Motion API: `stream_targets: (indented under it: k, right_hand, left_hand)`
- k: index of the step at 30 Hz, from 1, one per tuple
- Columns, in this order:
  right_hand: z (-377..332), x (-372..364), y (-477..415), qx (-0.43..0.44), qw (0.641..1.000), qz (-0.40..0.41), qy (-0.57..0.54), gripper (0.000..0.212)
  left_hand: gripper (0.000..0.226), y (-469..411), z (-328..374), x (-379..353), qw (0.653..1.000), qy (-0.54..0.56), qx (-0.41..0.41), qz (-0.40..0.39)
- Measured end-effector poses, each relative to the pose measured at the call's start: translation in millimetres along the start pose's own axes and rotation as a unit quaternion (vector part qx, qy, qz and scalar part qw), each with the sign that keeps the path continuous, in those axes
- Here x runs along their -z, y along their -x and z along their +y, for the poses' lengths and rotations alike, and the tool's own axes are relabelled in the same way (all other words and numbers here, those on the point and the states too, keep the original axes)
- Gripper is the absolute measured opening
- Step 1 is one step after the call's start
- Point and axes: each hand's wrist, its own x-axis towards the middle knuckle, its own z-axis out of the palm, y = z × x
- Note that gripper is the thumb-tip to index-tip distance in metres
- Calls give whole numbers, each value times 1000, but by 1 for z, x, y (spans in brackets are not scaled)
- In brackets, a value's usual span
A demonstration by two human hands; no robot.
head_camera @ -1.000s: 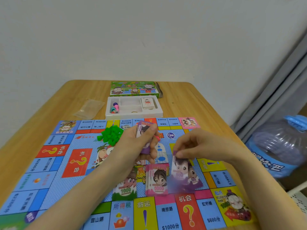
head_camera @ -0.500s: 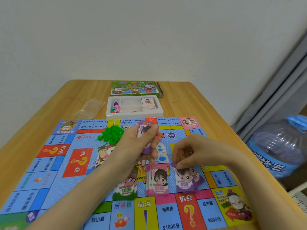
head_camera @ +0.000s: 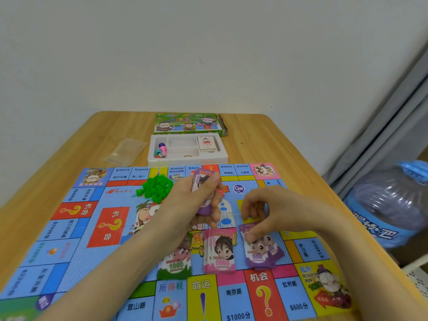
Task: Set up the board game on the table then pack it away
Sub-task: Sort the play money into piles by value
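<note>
A wooden table (head_camera: 266, 140) by a pale wall is covered by the game board (head_camera: 76, 228), its squares marked "$1000分" and "$600分". A purple note wad (head_camera: 201, 181) is gripped by the left hand (head_camera: 185, 205). On the board lie the 1000 pile (head_camera: 176, 265), 5000 pile (head_camera: 221, 251) and 500 pile (head_camera: 259, 256), the last pinched by the right hand (head_camera: 273, 209); its note, raised a second ago, is now laid down.

You work with nothing on your hands: your left hand (head_camera: 194, 205) and right hand (head_camera: 271, 212) are both bare. Behind the fingers (head_camera: 252, 208) the wrists are bare too. Further back from the fingers, your left forearm (head_camera: 129, 262) and right forearm (head_camera: 347, 246) show only skin all the way to the lower edge of the view. Your nails are too blurred to describe.
</note>
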Motion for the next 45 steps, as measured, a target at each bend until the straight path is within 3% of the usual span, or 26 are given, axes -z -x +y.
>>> stream_targets:
  k: [12, 18, 23, 32, 36, 45]
  right_hand:
    - [-1, -2, -3, 25, 999, -13, 36, 25]
    - [-1, -2, -2, 33, 999, -15, 27, 23]
    - [-2, -4, -3, 51, 997, 63, 4, 18]
    - [-3, -3, -4, 95, 986, 108, -85, 25]
    - [-4, -5, -6, 136, 969, 166, -120, 39]
    - [-11, -10, -7, 168, 935, 244, -196, 18]
  left_hand:
    - [27, 0, -1, -2, 1000, 0, 25, -17]
    - [25, -1, 1, -4, 996, 64, 47, -26]
    - [24, 1, 3, -6, 990, 122, 55, -44]
    - [17, 2, -2, 1, 998, 36, 25, -55]
    - [18, 4, -2, 1, 997, 11, 25, -70]
    - [20, 6, -2, -1, 995, -21, 31, -97]
